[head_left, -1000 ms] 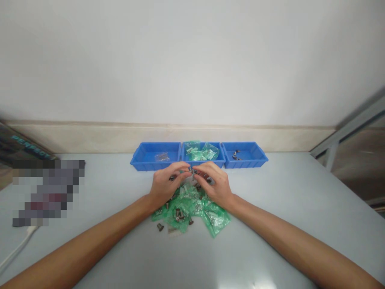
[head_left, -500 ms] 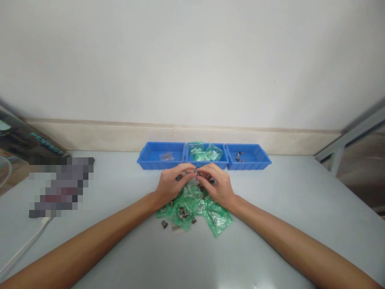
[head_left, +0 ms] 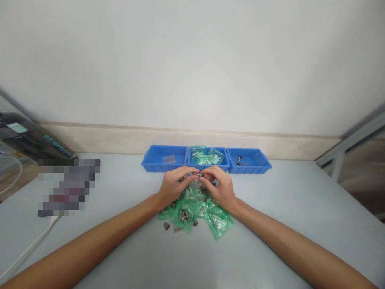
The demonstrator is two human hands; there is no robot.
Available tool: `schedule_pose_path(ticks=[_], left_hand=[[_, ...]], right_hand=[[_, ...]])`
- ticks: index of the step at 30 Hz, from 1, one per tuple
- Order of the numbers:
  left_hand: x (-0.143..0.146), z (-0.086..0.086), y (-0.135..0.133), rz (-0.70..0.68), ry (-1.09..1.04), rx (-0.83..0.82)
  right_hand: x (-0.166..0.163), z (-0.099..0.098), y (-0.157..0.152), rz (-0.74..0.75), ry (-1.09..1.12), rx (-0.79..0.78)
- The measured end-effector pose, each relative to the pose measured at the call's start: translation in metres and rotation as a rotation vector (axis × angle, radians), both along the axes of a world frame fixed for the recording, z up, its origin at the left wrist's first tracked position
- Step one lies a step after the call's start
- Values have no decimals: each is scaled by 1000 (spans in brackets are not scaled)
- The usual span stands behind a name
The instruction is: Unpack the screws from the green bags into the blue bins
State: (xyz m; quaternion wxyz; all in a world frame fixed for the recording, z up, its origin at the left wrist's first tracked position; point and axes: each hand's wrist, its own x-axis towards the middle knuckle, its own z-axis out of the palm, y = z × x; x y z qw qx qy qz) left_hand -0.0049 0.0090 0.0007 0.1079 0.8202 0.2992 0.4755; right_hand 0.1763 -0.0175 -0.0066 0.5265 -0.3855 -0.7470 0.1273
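Observation:
Between the fingertips of both hands is a small dark metal fastener (head_left: 199, 175), like a short screw; its exact kind is too small to make out. My left hand (head_left: 174, 184) pinches it from the left, while my right hand (head_left: 221, 186) grips it from the other side. Below and partly behind the hands lies a heap of green plastic bags (head_left: 195, 204) mixed with loose metal fasteners (head_left: 184, 215). One flat-headed fastener (head_left: 166, 226) lies apart at the heap's front left. A small clear bag (head_left: 178, 228) is partly under the heap.
Three blue trays stand in a row by the wall: the left tray (head_left: 164, 167) with a clear packet, the middle tray (head_left: 225, 165) with green bags, the right tray (head_left: 252, 170) with several dark fasteners. A blurred-out object (head_left: 70, 186) with a white cable (head_left: 33, 245) lies left.
The view has shifted slightly, so trays and heap appear a little lower and further right. Both hands keep their pinch, and the fastener between them shows at a different angle.

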Motion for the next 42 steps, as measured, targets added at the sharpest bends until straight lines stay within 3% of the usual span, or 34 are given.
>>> schedule_pose_path(ticks=[18,26,37,42], left_hand=[[0,2,-1,4,2,18],[0,1,-4,62,-18,-128],[1,0,0,4,-41,71],[0,-1,1,-27,-34,76]], right_hand=[[-1,-3,2,5,-32,13],[0,-1,1,7,-51,1],[0,-3,2,17,-32,37],[0,-1,0,15,-22,36]])
